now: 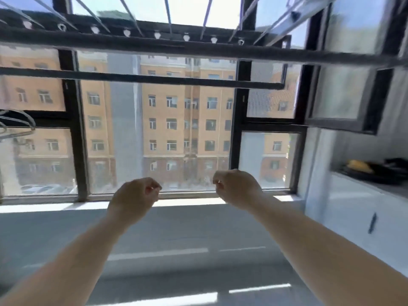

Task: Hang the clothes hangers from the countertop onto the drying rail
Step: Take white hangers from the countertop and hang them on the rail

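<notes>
Head view is looking up and out at a big window [123,129], and both bare arms are reaching forward in front of the glass. The left hand [135,195] is showing its back to us, fingers curling in towards the thumb, and nothing is showing in its grasp. The right hand [237,188] is sitting just beside it and slightly higher, fingers tucking in the same way, with nothing visible in it either. The two hands are not touching.

Overhead, the dark drying rail [198,48] is running across the whole frame, well above both hands, with a thinner bar [141,78] crossing below it. Grey clothes hangers [17,123] are peeking in at the far left edge, under the rail; what they are hanging from is cut off. Over on the right, the countertop [393,188] is carrying a dark heap [384,173] and something yellow [358,165], both too blurred to make out.
</notes>
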`<state>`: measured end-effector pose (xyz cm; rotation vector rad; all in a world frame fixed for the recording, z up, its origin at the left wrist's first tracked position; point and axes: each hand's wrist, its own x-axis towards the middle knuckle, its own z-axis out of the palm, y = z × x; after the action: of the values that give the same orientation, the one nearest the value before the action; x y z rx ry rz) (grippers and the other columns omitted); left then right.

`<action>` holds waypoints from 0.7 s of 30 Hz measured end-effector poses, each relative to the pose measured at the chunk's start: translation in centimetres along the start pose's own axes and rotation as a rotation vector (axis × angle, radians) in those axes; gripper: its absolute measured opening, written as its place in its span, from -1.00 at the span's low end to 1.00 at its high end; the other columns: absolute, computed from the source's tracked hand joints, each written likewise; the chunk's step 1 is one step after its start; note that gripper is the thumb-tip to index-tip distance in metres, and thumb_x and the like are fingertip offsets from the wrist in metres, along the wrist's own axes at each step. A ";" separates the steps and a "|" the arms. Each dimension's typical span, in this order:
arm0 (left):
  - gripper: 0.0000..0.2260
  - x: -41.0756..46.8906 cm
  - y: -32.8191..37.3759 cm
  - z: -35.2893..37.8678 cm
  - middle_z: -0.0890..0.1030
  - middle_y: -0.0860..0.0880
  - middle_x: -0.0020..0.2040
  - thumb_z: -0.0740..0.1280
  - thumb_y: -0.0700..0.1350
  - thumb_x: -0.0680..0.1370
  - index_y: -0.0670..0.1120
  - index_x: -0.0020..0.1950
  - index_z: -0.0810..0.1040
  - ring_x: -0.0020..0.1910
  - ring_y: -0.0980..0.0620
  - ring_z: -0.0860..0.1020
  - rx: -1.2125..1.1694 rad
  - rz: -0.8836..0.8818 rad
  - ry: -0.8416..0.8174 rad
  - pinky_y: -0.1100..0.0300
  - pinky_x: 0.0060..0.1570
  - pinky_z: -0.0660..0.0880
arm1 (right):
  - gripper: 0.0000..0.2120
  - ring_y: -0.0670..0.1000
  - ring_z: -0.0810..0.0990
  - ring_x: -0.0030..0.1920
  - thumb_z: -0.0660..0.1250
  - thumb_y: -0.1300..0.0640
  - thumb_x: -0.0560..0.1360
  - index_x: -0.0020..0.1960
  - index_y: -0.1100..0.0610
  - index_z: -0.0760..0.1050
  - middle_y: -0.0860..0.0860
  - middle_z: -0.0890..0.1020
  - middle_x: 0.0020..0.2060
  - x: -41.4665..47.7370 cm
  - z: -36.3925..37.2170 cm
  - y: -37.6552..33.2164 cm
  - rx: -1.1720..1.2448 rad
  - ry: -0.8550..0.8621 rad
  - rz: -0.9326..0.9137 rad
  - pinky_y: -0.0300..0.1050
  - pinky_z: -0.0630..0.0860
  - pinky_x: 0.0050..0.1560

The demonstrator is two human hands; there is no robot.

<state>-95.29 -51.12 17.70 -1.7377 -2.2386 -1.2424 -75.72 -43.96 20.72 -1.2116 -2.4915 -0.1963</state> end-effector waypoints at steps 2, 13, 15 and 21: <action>-0.86 -0.5 3.4 3.5 0.60 0.02 -0.30 0.25 -0.17 0.52 -0.07 -0.05 0.60 -0.09 -0.08 0.58 -0.052 0.019 -0.073 0.17 -0.09 0.43 | -0.75 0.16 0.54 0.11 0.10 0.17 0.58 0.15 0.15 0.49 0.15 0.60 0.09 -3.7 -0.3 4.1 -0.007 -0.043 0.112 -0.10 0.43 0.04; -0.83 -3.7 21.5 21.9 0.66 -0.08 -0.06 0.23 -0.12 0.53 0.09 -0.18 0.55 -0.01 -0.11 0.60 -0.235 0.264 -0.489 0.07 0.03 0.52 | -0.75 0.09 0.52 -0.10 0.09 0.20 0.55 0.10 0.18 0.51 0.11 0.62 -0.02 -20.7 -2.4 23.3 0.028 -0.001 0.707 -0.19 0.35 -0.17; -0.83 -3.9 24.4 25.3 0.66 -0.04 -0.08 0.18 -0.11 0.56 0.09 -0.10 0.54 -0.02 -0.07 0.60 -0.193 0.343 -0.545 0.14 0.00 0.51 | -0.75 0.09 0.55 -0.05 0.10 0.20 0.54 0.09 0.17 0.51 0.09 0.62 -0.02 -22.7 -2.2 26.6 0.024 0.011 0.799 -0.20 0.35 -0.17; -0.81 -1.9 32.6 35.5 0.58 0.04 -0.15 0.14 -0.11 0.57 0.02 0.04 0.54 -0.14 0.03 0.49 -0.228 0.477 -0.644 0.25 -0.17 0.34 | -0.82 0.03 0.42 -0.17 0.10 0.21 0.52 -0.07 0.09 0.47 0.03 0.52 -0.17 -25.4 -2.2 37.1 -0.021 0.057 1.012 -0.21 0.29 -0.25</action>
<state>-52.68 -29.50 10.86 -2.8681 -1.7519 -0.9433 -31.76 -40.06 11.88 -2.2289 -1.5497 0.0172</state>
